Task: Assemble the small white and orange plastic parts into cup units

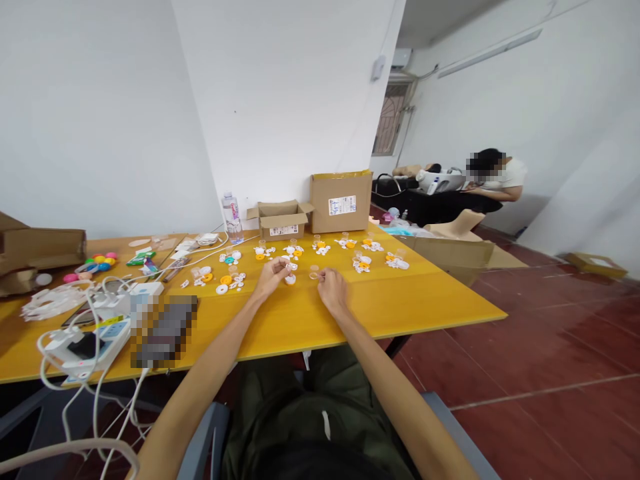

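My left hand (271, 278) is over the table with its fingers pinched on a small white plastic piece (291, 267) that has dark marks. Just below that piece sits a round white and orange part (290, 280). My right hand (333, 288) is closed, thumb and forefinger together, right beside a small clear plastic cup (314, 271); whether the fingertips hold anything is too small to see. Around both hands lie small groups of parts, among them an orange ring (227, 280), a white ring (221, 289) and a teal disc (229, 260).
An open cardboard box (278, 220), a taller carton (341, 203) and a water bottle (231, 217) stand at the back of the yellow table (425, 293). To the left are a power strip (100, 347), tangled white cables and coloured balls (103, 260). A person (500, 180) sits far right.
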A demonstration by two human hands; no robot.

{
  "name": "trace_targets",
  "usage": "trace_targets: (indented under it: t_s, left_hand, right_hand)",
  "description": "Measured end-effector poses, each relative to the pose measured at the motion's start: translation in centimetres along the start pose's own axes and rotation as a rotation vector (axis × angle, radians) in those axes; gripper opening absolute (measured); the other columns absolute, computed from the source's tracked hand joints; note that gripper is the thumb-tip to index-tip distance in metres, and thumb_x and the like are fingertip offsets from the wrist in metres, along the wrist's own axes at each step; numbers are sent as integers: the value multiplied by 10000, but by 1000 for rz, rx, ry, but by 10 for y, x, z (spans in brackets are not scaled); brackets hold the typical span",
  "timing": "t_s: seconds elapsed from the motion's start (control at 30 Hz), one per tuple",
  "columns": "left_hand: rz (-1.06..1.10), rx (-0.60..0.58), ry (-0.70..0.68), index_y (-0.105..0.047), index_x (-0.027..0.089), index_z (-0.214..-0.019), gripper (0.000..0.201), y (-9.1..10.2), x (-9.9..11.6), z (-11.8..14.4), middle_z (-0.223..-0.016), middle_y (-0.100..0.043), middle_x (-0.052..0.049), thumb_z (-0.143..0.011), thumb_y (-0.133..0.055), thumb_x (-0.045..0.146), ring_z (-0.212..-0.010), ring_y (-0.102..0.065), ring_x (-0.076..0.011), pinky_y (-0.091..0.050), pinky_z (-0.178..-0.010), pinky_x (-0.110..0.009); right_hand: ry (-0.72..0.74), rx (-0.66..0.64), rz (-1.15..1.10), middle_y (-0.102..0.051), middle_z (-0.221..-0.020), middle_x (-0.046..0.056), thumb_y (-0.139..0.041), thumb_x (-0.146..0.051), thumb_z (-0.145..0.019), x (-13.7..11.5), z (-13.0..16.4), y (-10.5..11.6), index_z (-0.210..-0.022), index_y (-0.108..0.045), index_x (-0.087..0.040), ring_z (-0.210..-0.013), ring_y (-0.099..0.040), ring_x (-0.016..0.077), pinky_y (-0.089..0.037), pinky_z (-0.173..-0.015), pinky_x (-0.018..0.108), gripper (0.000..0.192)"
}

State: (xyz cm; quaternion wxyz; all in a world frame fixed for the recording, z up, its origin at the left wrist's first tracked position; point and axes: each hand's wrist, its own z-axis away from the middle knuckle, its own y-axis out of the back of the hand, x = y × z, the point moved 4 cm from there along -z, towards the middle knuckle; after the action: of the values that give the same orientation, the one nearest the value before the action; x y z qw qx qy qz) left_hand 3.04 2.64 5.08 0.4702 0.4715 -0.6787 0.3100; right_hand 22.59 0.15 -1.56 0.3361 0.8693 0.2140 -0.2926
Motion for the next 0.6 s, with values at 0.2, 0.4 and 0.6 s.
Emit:
trace_targets:
  t_s: [0.2, 0.4, 0.6]
  left_hand:
    - [-3, 0, 0, -609, 185, -778, 352, -1, 0, 0, -688, -662, 8, -652, -822, 436, -660, -672, -170, -541, -665, -294]
    - [-8, -7, -3, -575, 184, -738, 371, -4, 3, 1, -637, -634, 27, -629, -835, 426, -620, -653, -146, -521, -632, -259]
    - [12, -9, 27, -573, 180, -725, 394, -5, 3, 2, -624, -642, 23, -603, -854, 426, -599, -655, -149, -508, -560, -237]
  right_hand:
    - [24, -15, -92, -718, -822, 70, -571, -202, -839, -24, 0, 9, -746, -636, -263, -729, -650, 238, -467, -650, 327, 129]
    - [111, -141, -364, -707, -772, 46, -548, -312, -852, -52, -2, 18, -752, -621, -247, -736, -656, 230, -506, -702, 331, 140]
    - [32, -260, -623, -668, -677, 9, -613, -468, -812, -61, 0, 15, -749, -644, -227, -593, -604, 179, -515, -594, 298, 250]
